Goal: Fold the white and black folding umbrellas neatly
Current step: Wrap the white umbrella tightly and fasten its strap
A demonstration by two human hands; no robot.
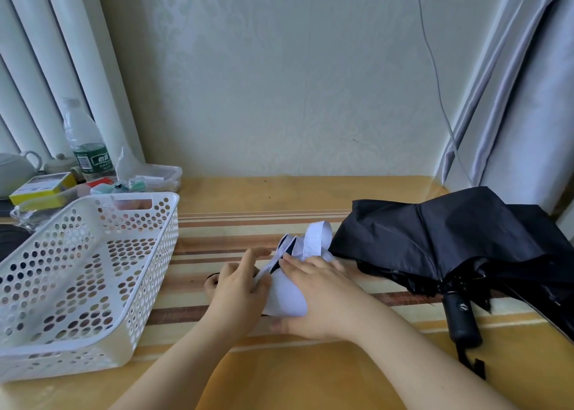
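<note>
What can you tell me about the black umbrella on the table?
The black umbrella lies on its side at the right of the striped table, collapsed but not folded: its dark, thin, matte fabric spreads loose and crumpled, with ribs showing underneath. Its stubby black handle points toward the camera, a strap hanging from its end. Neither hand touches it; the white umbrella lies just left.

Home: curtains (528, 83) (teapot (15, 170) too)
</note>
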